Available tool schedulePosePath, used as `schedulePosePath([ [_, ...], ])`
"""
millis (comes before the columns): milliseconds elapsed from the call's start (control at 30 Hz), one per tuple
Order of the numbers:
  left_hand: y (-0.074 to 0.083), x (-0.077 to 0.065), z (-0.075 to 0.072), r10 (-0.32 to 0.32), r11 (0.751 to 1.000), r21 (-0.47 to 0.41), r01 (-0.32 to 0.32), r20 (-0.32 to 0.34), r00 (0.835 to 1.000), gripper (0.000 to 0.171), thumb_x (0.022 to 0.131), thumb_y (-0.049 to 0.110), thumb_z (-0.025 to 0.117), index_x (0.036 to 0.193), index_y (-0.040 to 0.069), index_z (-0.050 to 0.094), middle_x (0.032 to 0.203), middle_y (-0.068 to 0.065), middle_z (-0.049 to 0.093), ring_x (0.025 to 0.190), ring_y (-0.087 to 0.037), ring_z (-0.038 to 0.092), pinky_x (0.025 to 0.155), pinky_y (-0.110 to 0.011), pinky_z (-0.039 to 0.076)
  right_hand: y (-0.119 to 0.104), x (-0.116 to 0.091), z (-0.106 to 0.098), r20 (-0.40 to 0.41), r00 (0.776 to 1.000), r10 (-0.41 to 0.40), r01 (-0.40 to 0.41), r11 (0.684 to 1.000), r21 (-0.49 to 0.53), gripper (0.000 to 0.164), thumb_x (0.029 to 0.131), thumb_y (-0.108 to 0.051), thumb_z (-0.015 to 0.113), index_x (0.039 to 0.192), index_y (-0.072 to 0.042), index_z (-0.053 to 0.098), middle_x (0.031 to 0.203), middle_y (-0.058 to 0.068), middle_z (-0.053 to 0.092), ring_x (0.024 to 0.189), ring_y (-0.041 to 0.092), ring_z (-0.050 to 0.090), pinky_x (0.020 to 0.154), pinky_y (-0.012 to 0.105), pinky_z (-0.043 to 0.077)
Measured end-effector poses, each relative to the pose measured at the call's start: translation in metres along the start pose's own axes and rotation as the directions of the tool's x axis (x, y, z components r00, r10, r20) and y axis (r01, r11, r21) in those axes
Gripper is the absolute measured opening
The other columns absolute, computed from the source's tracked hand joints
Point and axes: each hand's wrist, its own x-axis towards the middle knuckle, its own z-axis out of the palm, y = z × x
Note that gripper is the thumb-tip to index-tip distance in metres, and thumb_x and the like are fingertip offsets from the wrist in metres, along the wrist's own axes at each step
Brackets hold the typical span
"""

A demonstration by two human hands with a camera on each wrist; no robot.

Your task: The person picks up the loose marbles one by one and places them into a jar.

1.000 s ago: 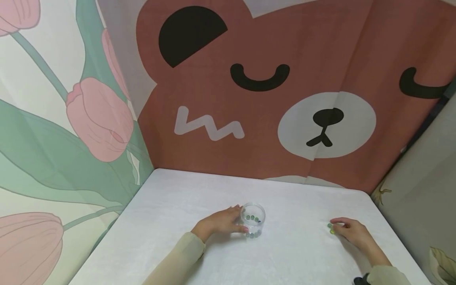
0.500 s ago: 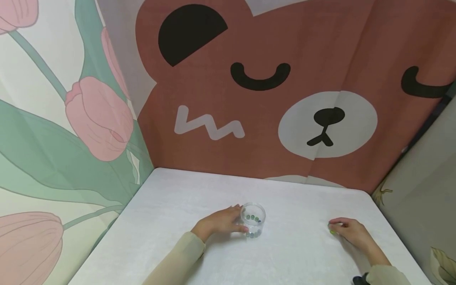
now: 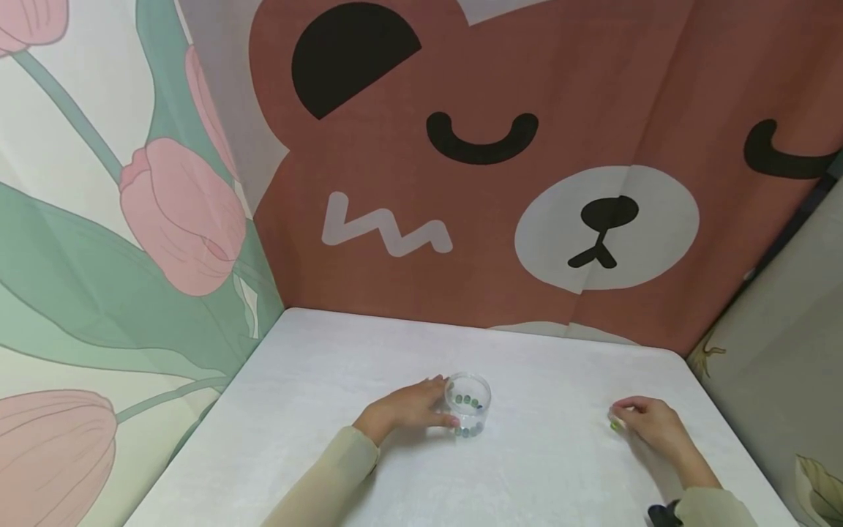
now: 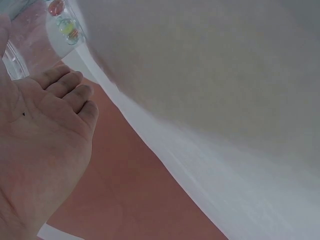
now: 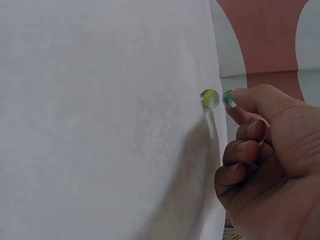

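Note:
A clear round plastic jar (image 3: 470,414) stands mid-table, with several glass marbles (image 3: 467,400) at its bottom. My left hand (image 3: 411,407) holds the jar from its left side, thumb in front and fingers behind. In the left wrist view, the jar's wall (image 4: 35,40) shows past the curled fingers, and coloured marbles (image 4: 67,26) are visible through it. On the right, my right hand (image 3: 653,424) pinches a green-streaked glass marble (image 5: 228,98) between thumb and index finger, its other fingers folded in. A yellow-green marble (image 5: 210,98) lies on the table just beside the pinched one.
The table wears a white cloth (image 3: 546,468). Behind it hangs a curtain with a brown bear (image 3: 487,219), and a tulip-print curtain (image 3: 191,219) borders the left side. A black object (image 3: 664,514) shows by the right sleeve.
My right hand has closed its thumb and index finger on the green marble and risen slightly with it. The left hand and the jar have stayed in place.

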Motion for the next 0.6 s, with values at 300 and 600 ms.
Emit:
schedulePosePath([
  [300, -0.001, 0.002, 0.000, 0.007, 1.000, 0.002, -0.007, -0.001, 1.000, 0.096, 0.088, 0.072, 0.059, 0.161, 0.019, 0.029, 0.165, -0.012, 0.029, 0.154, -0.029, 0.024, 0.126, -0.045, 0.022, -0.012, -0.005, -0.008, -0.014, 1.000, 0.018, -0.017, 0.999, 0.044, 0.046, 0.098, -0.041, 0.064, 0.117, 0.001, 0.071, 0.122, 0.029, 0.063, 0.109, 0.042, 0.057, 0.084, 0.051, 0.048],
  [600, 0.001, 0.001, 0.000, -0.007, 1.000, 0.000, 0.007, 0.002, 1.000, 0.095, 0.089, 0.070, 0.061, 0.161, 0.017, 0.029, 0.165, -0.012, 0.029, 0.154, -0.029, 0.024, 0.126, -0.045, 0.021, -0.031, -0.017, -0.013, -0.047, 0.996, -0.069, 0.072, 0.995, 0.063, 0.047, 0.099, -0.042, 0.064, 0.117, 0.001, 0.071, 0.108, 0.020, 0.069, 0.093, 0.028, 0.059, 0.074, 0.038, 0.049],
])
